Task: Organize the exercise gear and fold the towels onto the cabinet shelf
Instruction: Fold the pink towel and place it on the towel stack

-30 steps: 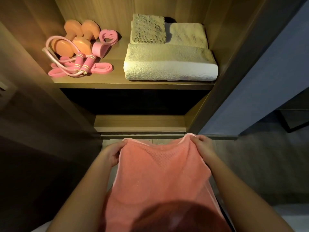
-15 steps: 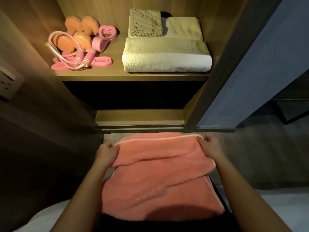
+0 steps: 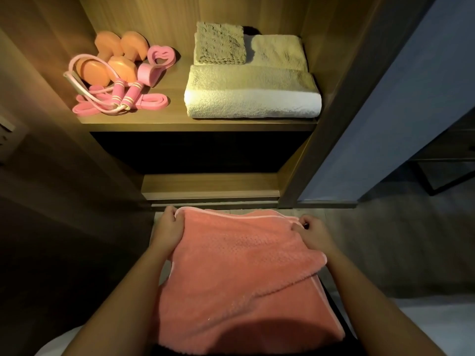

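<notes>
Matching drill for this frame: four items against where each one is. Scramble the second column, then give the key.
Items
1. coral towel
2. orange dumbbells
3. jump rope
4. large white towel

Places
A. shelf, front right
B. shelf, back left
C. gripped by left hand and right hand
D. shelf, front left

Pairs: 1-C, 2-B, 3-D, 4-A

The lit wooden cabinet shelf (image 3: 177,98) sits at my twelve o'clock. On its nine o'clock half lie two orange dumbbells (image 3: 122,69) with a pink foam-handled skipping rope (image 3: 129,95) draped over them. A pink foam figure-eight puller (image 3: 147,74) touches them at three, and a flat pink resistance band (image 3: 154,102) lies at six. The three o'clock half holds a big folded cream towel (image 3: 252,96); at its twelve sit a knobbly beige folded cloth (image 3: 219,44) and a smaller folded cream towel (image 3: 280,51).
</notes>
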Tool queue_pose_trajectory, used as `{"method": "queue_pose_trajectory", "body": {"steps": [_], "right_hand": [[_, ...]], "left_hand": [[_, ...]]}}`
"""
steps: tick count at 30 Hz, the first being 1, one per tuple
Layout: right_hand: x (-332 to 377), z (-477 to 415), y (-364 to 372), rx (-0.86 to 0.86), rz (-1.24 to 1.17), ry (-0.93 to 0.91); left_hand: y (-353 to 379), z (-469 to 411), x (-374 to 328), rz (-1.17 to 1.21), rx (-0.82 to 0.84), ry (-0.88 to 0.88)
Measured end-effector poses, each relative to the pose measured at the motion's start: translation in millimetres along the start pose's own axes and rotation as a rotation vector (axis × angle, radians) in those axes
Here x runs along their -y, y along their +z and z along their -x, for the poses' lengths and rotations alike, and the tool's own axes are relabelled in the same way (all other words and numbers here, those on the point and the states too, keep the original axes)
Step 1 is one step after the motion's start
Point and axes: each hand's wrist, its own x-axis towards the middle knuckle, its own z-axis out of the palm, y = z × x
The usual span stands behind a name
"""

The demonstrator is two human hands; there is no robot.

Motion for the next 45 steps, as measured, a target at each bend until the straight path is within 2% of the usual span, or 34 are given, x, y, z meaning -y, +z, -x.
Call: {"method": "queue_pose_trajectory", "body": {"steps": [4,6,10,14,17,19,24,28,32,35,40,42,45], "right_hand": [[-1,-1,6,-0.025,-0.093,0.029],[-3,-1,9,-0.04,-0.142,0.057],[-1,-4,6,-0.046,-0.233,0.062],[-3,-8,1,0.02,-0.244,0.076],[-4,-12,-3,-0.004,-0.25,0.084],[-1,-14,-5,-0.049,-0.265,0.077],[17,-20,-24,-0.194,-0.361,0.049],[43,-24,-44,-0.187,-0.421,-0.016],[64,-26,-69,-0.164,-0.464,-0.088],[80,-26,-86,-0.156,-0.511,-0.15],[116,-22,-119,-0.021,-0.541,-0.259],[131,-20,-132,0.028,-0.498,-0.29],[154,-16,-150,0.069,-0.518,-0.349]], "left_hand": [[4,-17,-10,-0.217,0.026,0.048],[6,-24,-13,-0.248,0.102,0.008],[10,-30,-17,0.01,0.304,-0.205],[4,-28,-24,0.19,0.372,-0.234],[-5,-28,-28,0.252,0.447,-0.239],[-8,-31,-27,0.242,0.393,-0.188],[-29,-33,-42,0.339,0.084,0.019],[-59,-22,-68,0.309,0.05,0.201],[-93,-11,-94,0.17,-0.026,0.316],[-118,-2,-113,0.091,-0.017,0.393],[-163,11,-141,-0.072,0.169,0.44],[-182,16,-154,-0.043,0.174,0.438],[-203,20,-171,0.132,0.168,0.446]]}}
